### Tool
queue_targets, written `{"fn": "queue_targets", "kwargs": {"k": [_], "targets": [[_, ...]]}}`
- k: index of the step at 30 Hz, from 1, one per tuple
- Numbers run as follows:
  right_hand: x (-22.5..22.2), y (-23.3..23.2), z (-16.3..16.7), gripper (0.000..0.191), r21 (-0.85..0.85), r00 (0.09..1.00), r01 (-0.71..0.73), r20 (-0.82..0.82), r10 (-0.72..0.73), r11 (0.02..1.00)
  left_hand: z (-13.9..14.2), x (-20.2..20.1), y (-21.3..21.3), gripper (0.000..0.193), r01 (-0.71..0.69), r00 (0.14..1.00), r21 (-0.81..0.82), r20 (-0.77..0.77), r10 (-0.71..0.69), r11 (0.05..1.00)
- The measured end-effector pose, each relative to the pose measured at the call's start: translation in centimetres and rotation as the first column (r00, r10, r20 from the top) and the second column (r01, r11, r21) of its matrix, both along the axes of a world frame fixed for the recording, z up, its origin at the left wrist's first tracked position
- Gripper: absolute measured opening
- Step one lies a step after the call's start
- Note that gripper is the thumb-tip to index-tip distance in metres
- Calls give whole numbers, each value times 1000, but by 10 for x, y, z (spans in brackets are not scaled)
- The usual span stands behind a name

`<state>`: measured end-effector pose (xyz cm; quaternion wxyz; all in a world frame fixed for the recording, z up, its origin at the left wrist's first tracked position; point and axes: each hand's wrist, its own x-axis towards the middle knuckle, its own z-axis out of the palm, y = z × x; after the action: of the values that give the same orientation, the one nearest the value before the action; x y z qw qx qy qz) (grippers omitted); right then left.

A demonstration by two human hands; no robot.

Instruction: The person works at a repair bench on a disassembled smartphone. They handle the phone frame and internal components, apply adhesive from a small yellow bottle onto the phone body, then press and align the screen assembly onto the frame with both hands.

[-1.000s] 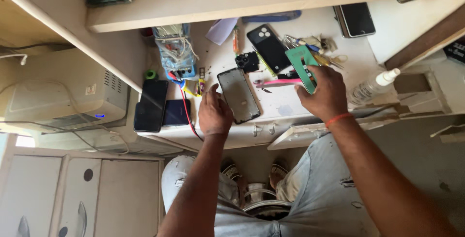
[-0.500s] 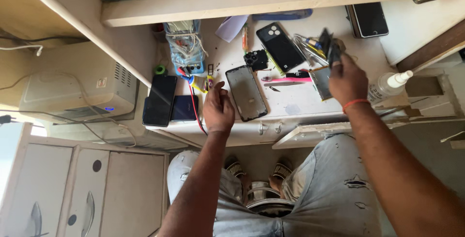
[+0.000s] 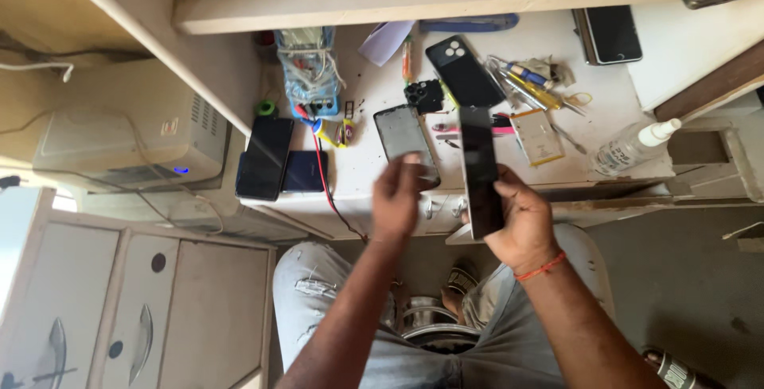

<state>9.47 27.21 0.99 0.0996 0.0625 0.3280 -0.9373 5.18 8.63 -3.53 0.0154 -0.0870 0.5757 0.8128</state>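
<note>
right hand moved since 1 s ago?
Yes. The right hand has come back from the tool pile to the desk's near edge, now holding a dark phone panel.

Surface: white laminate workbench [image 3: 557,162]
Items on it: grey phone frame [image 3: 406,141], black plastic back cover [image 3: 464,71], clear spray bottle [image 3: 634,146]

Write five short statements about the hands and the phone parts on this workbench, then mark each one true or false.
1. The right hand holds a dark phone panel. True.
2. The left hand grips a screwdriver. False: it holds no tool and hovers by the open phone frame.
3. A clear spray bottle lies on the bench. True.
4. The yellowish battery sits in the right hand. False: it lies on the bench.
5. Two dark phones lie side by side left of the red wire. True.
</note>
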Motion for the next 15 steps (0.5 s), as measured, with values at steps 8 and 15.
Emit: {"fn": "queue_targets", "kwargs": {"k": [8, 15], "targets": [[-8, 0, -11, 29, 225, 997, -82, 17, 80, 971, 48, -1, 27, 30, 151, 988, 19, 15, -151, 988], [-2, 4, -23, 46, 181, 967, -149, -177, 182, 972, 56, -4, 15, 31, 133, 991, -91, 39, -130, 987]]}}
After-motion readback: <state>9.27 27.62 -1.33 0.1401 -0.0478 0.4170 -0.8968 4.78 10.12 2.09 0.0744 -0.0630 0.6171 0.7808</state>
